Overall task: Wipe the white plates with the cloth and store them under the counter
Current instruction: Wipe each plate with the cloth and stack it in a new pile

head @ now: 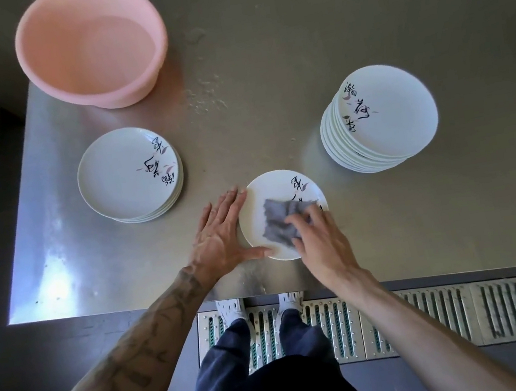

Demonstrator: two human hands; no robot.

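- The fingers of the right hand are bent over the grey cloth, gripping it bunched against the face of a single white plate.
- The left hand lies flat on the steel counter, fingers straight along the plate's left rim and thumb at its near edge, steadying it and grasping nothing.
- That plate sits near the counter's front edge, between a short stack of plates to the left and a tall stack to the right, well apart from both.
- A pink basin stands at the far left; whether it holds water cannot be told.
- Step in hand, as I judge it: wiping this one plate, with storing not yet begun.
- Which stack is already wiped cannot be told; the short one seems the likelier.
- The next move calls for running the cloth over the rest of the face, then lifting the plate by its rim onto the finished stack, without sliding it off the near edge.
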